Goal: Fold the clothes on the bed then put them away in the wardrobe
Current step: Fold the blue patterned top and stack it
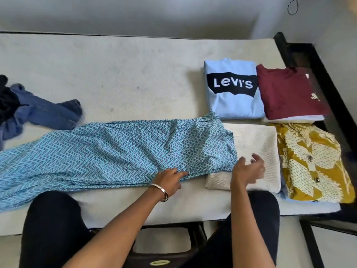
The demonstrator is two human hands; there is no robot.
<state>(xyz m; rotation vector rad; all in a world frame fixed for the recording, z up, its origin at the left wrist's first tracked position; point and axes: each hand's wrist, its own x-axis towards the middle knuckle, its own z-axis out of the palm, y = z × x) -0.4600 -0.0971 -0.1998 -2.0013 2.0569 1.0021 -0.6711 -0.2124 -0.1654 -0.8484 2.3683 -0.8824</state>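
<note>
Currently we've got the blue zigzag garment laid out long across the near half of the bed, running from the left edge to mid-right. Thin fabric, teal-and-blue chevron print, wrinkled, not yet folded; its right end overlaps the left edge of the folded cream knit.

Left hand rests on the garment's near edge, fingers together and pressing or pinching a small ridge of cloth; we can't tell which. A metal bangle sits on that wrist. Right hand hovers just above the cream knit, fingers spread and loosely curled, holding nothing.

Folded items at the right: light blue Levi's shirt far, maroon shirt beside it on a white piece, mustard floral garment near right. Unfolded jeans and a dark garment are heaped at the far left.
</note>
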